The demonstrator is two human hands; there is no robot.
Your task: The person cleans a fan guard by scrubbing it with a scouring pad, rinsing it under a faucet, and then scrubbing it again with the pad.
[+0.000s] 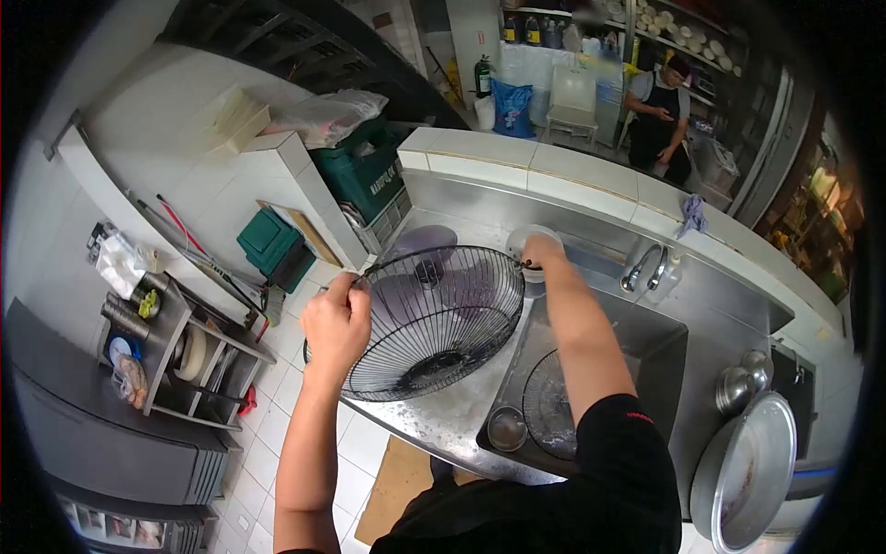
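Note:
My left hand (337,319) is closed around the rim of a black wire fan guard (434,360), which is tilted up at the counter's left side. Through its wires show purple translucent fan blades (425,238) lying on the steel counter. My right hand (543,247) reaches into a whitish round tub (519,240) behind the guard's right edge; its fingers are hidden inside. Below my right forearm, another round wire guard (535,434) lies in the sink (660,342), beside a small metal bowl (507,428).
A faucet (644,270) stands behind the sink. To the right are a large metal basin (746,471) and steel bowls (736,388). A green crate (355,171) sits at the back left. A co-worker (660,115) is beyond the tiled ledge (581,189).

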